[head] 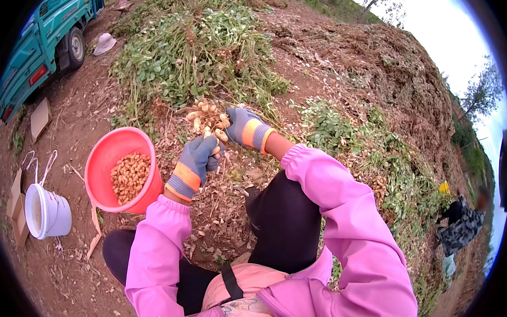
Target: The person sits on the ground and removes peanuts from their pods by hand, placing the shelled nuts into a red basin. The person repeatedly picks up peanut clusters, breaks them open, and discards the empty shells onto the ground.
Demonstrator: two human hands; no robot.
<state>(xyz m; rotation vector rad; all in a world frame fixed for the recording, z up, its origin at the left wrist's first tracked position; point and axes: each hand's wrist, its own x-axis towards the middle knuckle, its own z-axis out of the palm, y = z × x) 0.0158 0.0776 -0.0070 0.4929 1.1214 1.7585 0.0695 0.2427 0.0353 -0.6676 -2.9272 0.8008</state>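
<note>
Both my hands wear grey gloves with orange cuff bands. My right hand (243,125) grips a bunch of peanut plant roots with pods (204,114) hanging from it. Just below and to the left, my left hand (198,160) is closed around a few peanut pods (212,141) at the bunch's lower edge. Left of my left hand stands a red plastic bucket (95,169), tilted in the view, with many loose peanuts (130,176) inside. Beyond my hands lies a large heap of green peanut plants (198,51).
A white bucket (59,216) stands left of the red one, near cardboard pieces (40,118). A teal cargo vehicle (59,21) and a pale hat (104,43) are at the upper left. More plants (334,123) lie at right; another person (462,226) sits at far right.
</note>
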